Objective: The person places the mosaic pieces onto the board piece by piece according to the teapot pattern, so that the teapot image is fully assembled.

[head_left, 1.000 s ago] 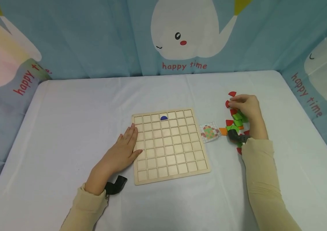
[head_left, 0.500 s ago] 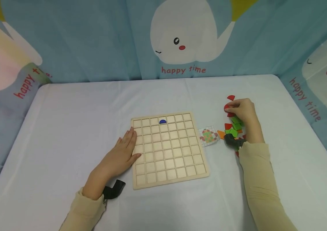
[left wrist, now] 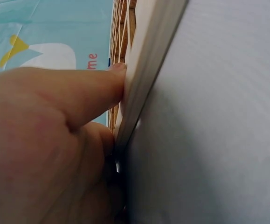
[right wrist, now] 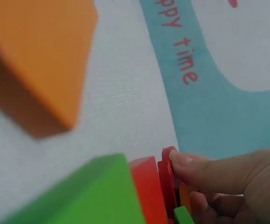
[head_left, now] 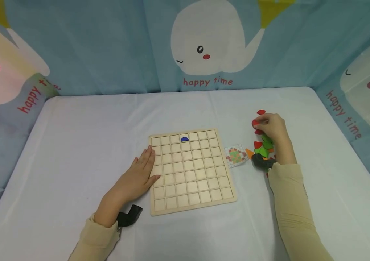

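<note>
My left hand (head_left: 136, 179) rests with straight fingers along the left side of a wooden grid board (head_left: 192, 176); in the left wrist view its thumb touches the board's edge. One blue half-round piece (head_left: 184, 139) sits in a cell of the top row. To the right of the board, my right hand (head_left: 275, 129) pinches a red rounded piece (head_left: 254, 122) between thumb and fingers, at the far end of a loose pile. Green pieces (head_left: 262, 151) and more red ones lie just below that hand, some hidden under it.
A pattern card (head_left: 236, 156) showing a turtle-like figure lies against the board's right edge. Beside it is an orange piece (head_left: 249, 153). Another red piece (head_left: 261, 112) lies behind the right hand. Black wrist cameras (head_left: 130, 216) hang at both wrists, the right one over the pile.
The head view has tilted, so everything sits lower in it. My right fingers have moved slightly left onto the red piece. My left hand stays on the board's edge.
</note>
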A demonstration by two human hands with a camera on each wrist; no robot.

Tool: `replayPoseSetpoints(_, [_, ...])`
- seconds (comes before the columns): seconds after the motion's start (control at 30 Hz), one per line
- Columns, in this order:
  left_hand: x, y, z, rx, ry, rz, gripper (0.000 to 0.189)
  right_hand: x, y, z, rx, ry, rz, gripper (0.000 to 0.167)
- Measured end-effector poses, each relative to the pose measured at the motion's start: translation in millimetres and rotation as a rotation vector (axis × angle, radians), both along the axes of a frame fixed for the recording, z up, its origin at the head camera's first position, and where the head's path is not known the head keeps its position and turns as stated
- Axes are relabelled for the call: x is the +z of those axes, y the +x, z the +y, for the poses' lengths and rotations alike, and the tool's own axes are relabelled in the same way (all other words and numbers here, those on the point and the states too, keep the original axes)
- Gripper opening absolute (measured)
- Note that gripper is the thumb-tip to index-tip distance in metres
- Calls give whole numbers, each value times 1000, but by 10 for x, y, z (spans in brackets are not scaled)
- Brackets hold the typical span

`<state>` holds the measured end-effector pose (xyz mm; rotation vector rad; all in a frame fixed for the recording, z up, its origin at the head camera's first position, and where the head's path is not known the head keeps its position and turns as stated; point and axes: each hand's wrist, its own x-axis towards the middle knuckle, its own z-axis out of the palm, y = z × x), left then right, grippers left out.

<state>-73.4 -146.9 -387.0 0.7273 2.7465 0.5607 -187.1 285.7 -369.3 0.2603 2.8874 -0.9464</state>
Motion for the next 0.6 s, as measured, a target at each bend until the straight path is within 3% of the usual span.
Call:
replayPoseSetpoints(0.17, [3, 5, 6, 11, 2, -15, 74, -20, 30, -4, -23, -22, 10, 31])
replayPoseSetpoints(0.4, [6, -30, -4, -5, -3, -9, 74, 53, 29, 25, -116, -62, 7, 33])
replayPoseSetpoints(0.6, [-6, -45, -1, -11, -5, -11, 74, 99, 31, 26, -198, -228, -2, 42])
